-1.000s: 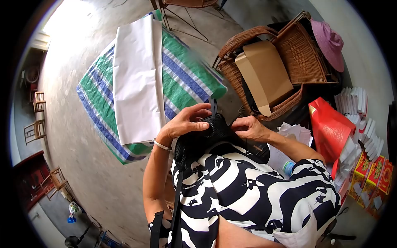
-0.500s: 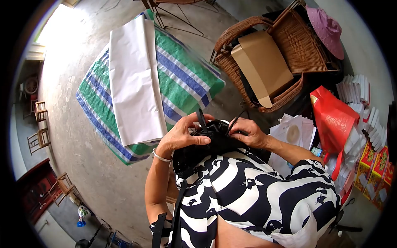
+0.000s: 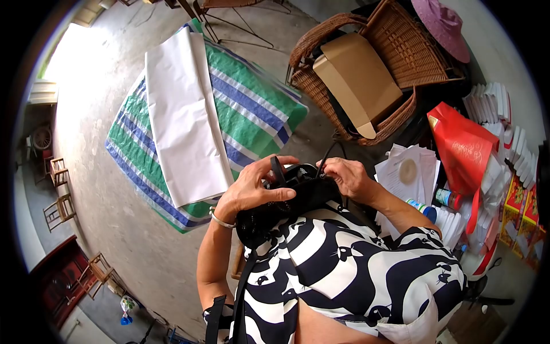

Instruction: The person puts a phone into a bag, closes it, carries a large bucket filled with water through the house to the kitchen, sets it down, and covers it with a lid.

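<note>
We see the black bag (image 3: 312, 194) with its mouth open, against the far edge of the black-and-white clothing (image 3: 349, 252). Our left hand (image 3: 252, 186) has its grip partly curled, thumb and fingers around the bag's left rim, a black strap (image 3: 278, 170) between them. Our right hand (image 3: 349, 176) has its grip pinched closed on the right rim; whether it also holds the cord there, we cannot tell. White paper (image 3: 183, 120) runs from the striped sheet's (image 3: 246, 92) far edge to its near edge.
</note>
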A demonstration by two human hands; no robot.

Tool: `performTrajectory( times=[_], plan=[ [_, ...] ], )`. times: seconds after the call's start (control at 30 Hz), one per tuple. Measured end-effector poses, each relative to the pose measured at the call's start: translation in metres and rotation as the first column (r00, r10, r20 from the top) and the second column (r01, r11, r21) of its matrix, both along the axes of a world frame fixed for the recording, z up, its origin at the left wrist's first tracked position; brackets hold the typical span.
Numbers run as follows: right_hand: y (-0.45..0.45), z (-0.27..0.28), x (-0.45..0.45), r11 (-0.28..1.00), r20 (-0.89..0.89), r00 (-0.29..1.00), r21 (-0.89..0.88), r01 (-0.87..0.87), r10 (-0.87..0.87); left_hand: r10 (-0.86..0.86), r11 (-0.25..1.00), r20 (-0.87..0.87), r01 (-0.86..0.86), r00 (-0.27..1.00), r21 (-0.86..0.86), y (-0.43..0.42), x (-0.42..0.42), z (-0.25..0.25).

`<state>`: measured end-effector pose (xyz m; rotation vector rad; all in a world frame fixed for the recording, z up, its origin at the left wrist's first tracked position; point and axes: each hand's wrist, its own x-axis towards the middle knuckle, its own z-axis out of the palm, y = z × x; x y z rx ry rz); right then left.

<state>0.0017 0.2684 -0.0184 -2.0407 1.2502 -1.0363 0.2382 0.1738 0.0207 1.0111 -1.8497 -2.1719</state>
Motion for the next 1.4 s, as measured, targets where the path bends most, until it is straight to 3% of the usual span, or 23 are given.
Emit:
performTrajectory(
  times=[0.3,0.7,0.77,0.8,0.87,0.9,0.97,1.03,1.1,1.17,1.3,1.4],
  plan=[
    [-0.007,0.016,0.018,0.997,-0.057,0.998,-0.072,0.000,-0.004,-0.032,0.999,-0.060,0.030,0.998,-0.033,-0.001,0.016,-0.007],
    [-0.006,0.020,0.019,0.999,-0.022,1.000,0.044,0.007,-0.006,-0.065,0.997,-0.079,0.068,0.995,0.034,-0.010,0.015,-0.020],
    [-0.005,0.024,0.018,0.960,0.102,0.994,0.281,0.010,-0.041,-0.090,0.993,-0.069,0.095,0.994,0.069,-0.012,0.014,-0.022],
    [-0.002,0.023,0.018,0.958,0.102,0.994,0.287,0.010,-0.041,-0.090,0.994,-0.070,0.093,0.994,0.055,-0.012,0.014,-0.025],
    [0.006,0.020,0.021,0.805,0.433,0.854,0.593,-0.029,-0.288,-0.086,0.995,-0.069,0.089,0.994,0.044,-0.015,0.015,-0.027],
    [0.005,0.019,0.021,0.801,0.433,0.854,0.597,-0.033,-0.287,-0.117,0.993,-0.059,0.118,0.991,0.011,-0.018,0.015,-0.026],
    [0.004,0.018,0.022,0.687,0.537,0.711,0.719,-0.104,-0.454,-0.140,0.990,-0.047,0.139,0.989,-0.011,-0.018,0.015,-0.029],
    [0.004,0.011,0.022,0.662,0.562,0.665,0.738,-0.134,-0.492,-0.075,0.996,-0.100,0.069,0.992,-0.063,-0.016,0.014,-0.033],
    [0.006,0.008,0.021,0.594,0.592,0.535,0.781,-0.194,-0.603,-0.072,0.996,-0.098,0.066,0.993,-0.061,-0.017,0.014,-0.033],
    [0.003,0.008,0.018,0.570,0.593,0.527,0.789,-0.229,-0.609,-0.110,0.992,-0.103,0.116,0.989,0.054,-0.019,0.013,-0.032],
    [-0.006,0.022,0.020,0.473,0.543,0.502,0.838,-0.272,-0.673,-0.115,0.992,-0.120,0.120,0.986,0.034,-0.020,0.010,-0.033],
    [-0.008,0.022,0.019,0.451,0.518,0.561,0.851,-0.267,-0.645,-0.118,0.993,-0.108,0.118,0.987,-0.007,-0.020,0.009,-0.033]
  ],
)
